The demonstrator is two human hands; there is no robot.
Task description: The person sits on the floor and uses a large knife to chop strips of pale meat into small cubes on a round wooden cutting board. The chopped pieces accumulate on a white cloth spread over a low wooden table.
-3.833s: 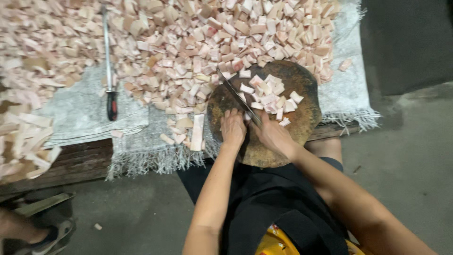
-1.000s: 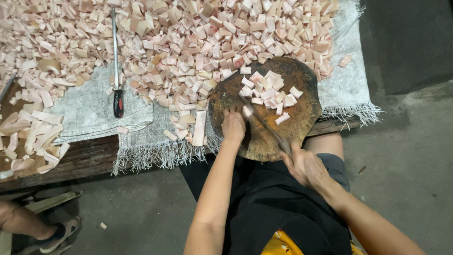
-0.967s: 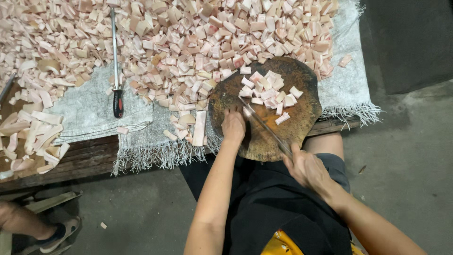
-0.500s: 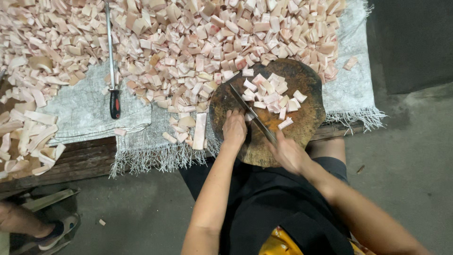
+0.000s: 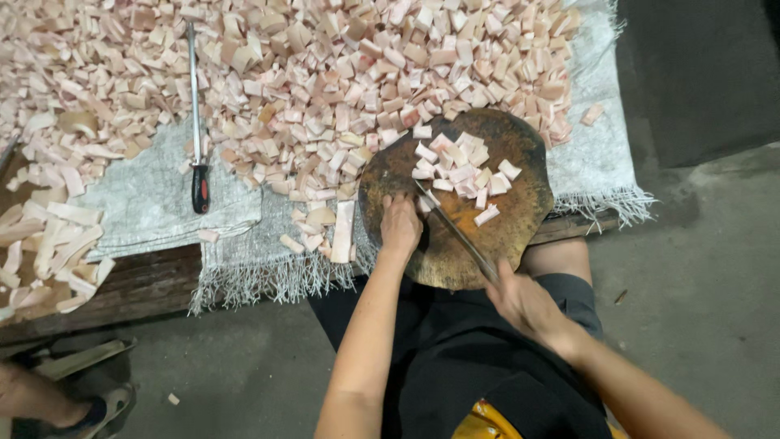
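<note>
A round, dark wooden chopping block [image 5: 487,236] sits at the table's front edge, above my lap. Several pale pink cut pieces [image 5: 459,167] lie on its far half. My left hand [image 5: 400,225] rests on the block's left side, fingers curled down; whether anything is under them stays hidden. My right hand [image 5: 526,305] grips the handle of a long knife [image 5: 455,232], whose blade slants up-left across the block, its tip close to my left hand's fingers.
A big heap of pink cut chunks [image 5: 325,81] covers a grey woven cloth [image 5: 146,207] on the wooden table. A sharpening steel with a black handle [image 5: 196,122] lies on the cloth. Long uncut strips [image 5: 49,244] are piled at left. Another person's sandalled foot [image 5: 77,406] shows bottom left.
My right hand has drawn the knife back toward me and down-right, compared with half a second ago. My left hand has stayed on the block.
</note>
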